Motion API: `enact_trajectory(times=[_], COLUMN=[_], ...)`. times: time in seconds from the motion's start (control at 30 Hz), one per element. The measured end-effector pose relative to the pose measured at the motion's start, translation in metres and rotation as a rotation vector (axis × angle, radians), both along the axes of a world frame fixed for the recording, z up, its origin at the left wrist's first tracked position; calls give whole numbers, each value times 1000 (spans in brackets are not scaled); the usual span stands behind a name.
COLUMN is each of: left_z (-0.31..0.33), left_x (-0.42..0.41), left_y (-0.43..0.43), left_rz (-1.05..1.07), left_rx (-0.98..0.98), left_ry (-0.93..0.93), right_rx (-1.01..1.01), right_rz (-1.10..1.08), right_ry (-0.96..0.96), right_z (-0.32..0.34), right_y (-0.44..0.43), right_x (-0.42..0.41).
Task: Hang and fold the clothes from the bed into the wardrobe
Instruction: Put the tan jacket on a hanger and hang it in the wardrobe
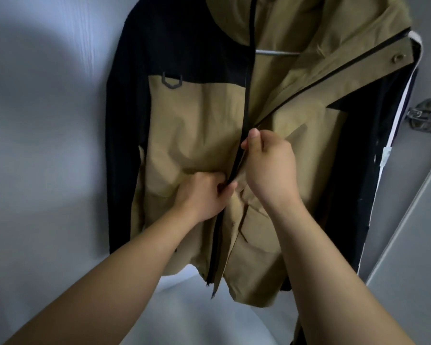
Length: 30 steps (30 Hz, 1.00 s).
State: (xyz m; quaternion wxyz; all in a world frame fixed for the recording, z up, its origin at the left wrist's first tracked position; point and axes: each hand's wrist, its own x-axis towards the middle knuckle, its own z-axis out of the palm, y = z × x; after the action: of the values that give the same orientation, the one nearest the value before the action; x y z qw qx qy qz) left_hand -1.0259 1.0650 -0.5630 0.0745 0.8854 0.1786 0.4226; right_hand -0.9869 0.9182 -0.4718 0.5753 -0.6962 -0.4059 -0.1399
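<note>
Pinching the zip puller between thumb and finger, the right hand is curled tight at the middle of the jacket's front. Just below it, the left hand pinches the black zip and the tan cloth beside it, and holds them down. The two hands are close but do not touch. Under the hands the zip looks closed down to the hem. Above them the two sides of the front lie apart.

The jacket is tan with black sleeves and shoulders. It hangs upright on a hanger, whose pale bar shows in the open neck. It hangs inside the wardrobe, in front of a grey wall. At the right edge is dark cloth with a white stripe. It is hard to tell if that is another piece of clothing. Further right, a metal hinge sits by the door.

A few things could go wrong from here. The loose tan flap lies right beside the zip, so it could get caught in the teeth and jam the puller. If the left hand lets the cloth go slack, the front could bunch up. A hard tug could pull the jacket crooked or off the hanger.
</note>
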Motion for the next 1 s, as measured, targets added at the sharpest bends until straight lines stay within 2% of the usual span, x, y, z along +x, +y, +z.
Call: enact_trajectory(times=[0.17,0.37,0.5,0.83,1.0], left_z=[53,66,66,80,81], left_x=[0,21,22,23,26], left_y=[-15,-10,-1,9,13], left_rz=[-13,12,-46,29,99], left_rx=[54,242,263,297,276], left_ry=[-247,-185,-261,-204,-32], right_rx=[-26,35,77,199,323], right_rz=[33,-34,-29,-36,-98], right_ry=[47,43,20,-111,-244], right_z=[0,25,52,104,141], right_y=[2,1,-2,-5,-20], right_x=[3,0,-1,-4,-7])
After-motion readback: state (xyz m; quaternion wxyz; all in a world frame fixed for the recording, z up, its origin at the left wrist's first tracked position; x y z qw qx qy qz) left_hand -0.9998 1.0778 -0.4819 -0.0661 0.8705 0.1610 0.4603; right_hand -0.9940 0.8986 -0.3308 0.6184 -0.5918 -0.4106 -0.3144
